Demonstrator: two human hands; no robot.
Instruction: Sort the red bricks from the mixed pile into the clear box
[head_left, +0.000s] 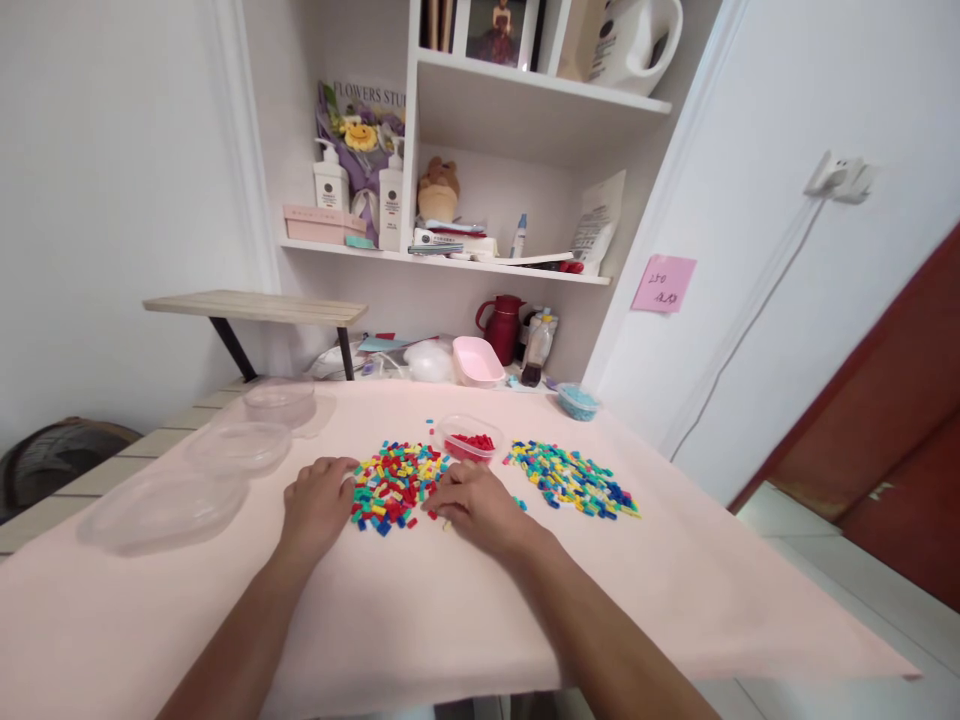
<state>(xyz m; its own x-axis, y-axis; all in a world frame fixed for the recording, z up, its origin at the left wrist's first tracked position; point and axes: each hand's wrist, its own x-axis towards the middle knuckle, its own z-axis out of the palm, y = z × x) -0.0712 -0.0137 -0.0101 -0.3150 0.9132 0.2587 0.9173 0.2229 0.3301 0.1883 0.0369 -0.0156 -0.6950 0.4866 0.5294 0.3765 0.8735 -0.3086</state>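
A pile of small mixed-colour plastic bricks (pixel 394 480) lies on the pink cloth between my hands. My left hand (pixel 319 500) rests at the pile's left edge, thumb and fingers apart, with nothing seen in it. At the right edge, my right hand (pixel 476 500) has its fingers bent and drawn together, touching the bricks. Red pieces show by its fingertips; whatever is between them is hidden. Just beyond that hand stands a clear tub (pixel 471 438) holding only red bricks. A second pile (pixel 574 480), mostly blue, green and yellow, spreads out to the right.
Several clear plastic tubs (pixel 165 510) line the left side of the pink-covered table (pixel 420 610). A lidded tub of light-blue pieces (pixel 577 401) sits far right. Behind are a pink basin (pixel 478 361), a red jug (pixel 502 325), a bottle (pixel 537 350) and a small raised shelf (pixel 255 306).
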